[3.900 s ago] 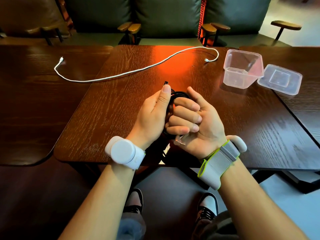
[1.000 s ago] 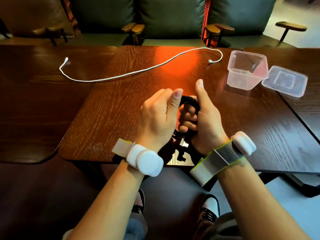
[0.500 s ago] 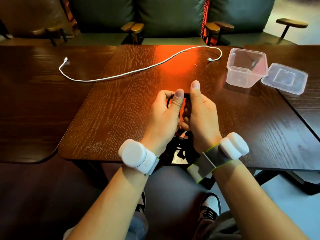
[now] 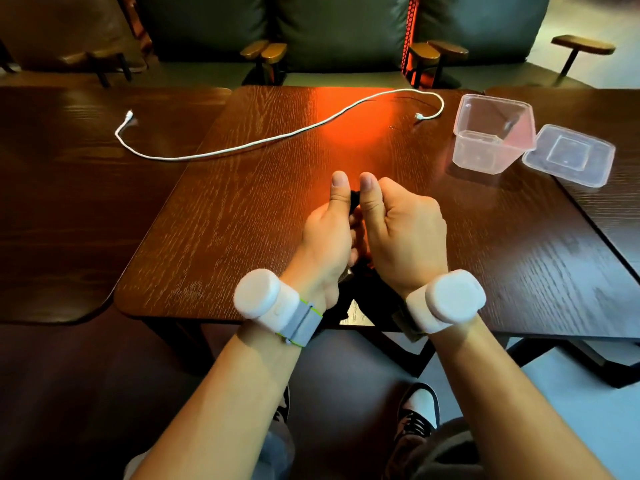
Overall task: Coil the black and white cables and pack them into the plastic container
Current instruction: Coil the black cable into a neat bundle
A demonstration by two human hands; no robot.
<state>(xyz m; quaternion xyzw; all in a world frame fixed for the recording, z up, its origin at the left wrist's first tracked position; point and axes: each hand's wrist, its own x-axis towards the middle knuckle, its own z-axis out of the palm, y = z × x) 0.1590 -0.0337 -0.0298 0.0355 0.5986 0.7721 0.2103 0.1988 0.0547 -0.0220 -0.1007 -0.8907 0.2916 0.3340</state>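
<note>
My left hand (image 4: 327, 233) and my right hand (image 4: 405, 230) are side by side over the near middle of the table, thumbs up, both gripping the coiled black cable (image 4: 355, 199). Only a small dark part of it shows between the thumbs; the rest is hidden by the palms. The white cable (image 4: 263, 142) lies uncoiled across the far half of the table, reaching onto the left table. The clear plastic container (image 4: 491, 133) stands tilted and open at the far right, with nothing in it.
The container's clear lid (image 4: 569, 154) lies just right of it, on the neighbouring table. Dark wooden tables (image 4: 242, 220) join on both sides. Green cushioned seats with wooden armrests (image 4: 266, 51) line the far edge. My shoes show below the table.
Both hands have turned back-up and closed tighter together around the black coil, hiding more of it. They have shifted slightly away from me. The white cable and container have not moved.
</note>
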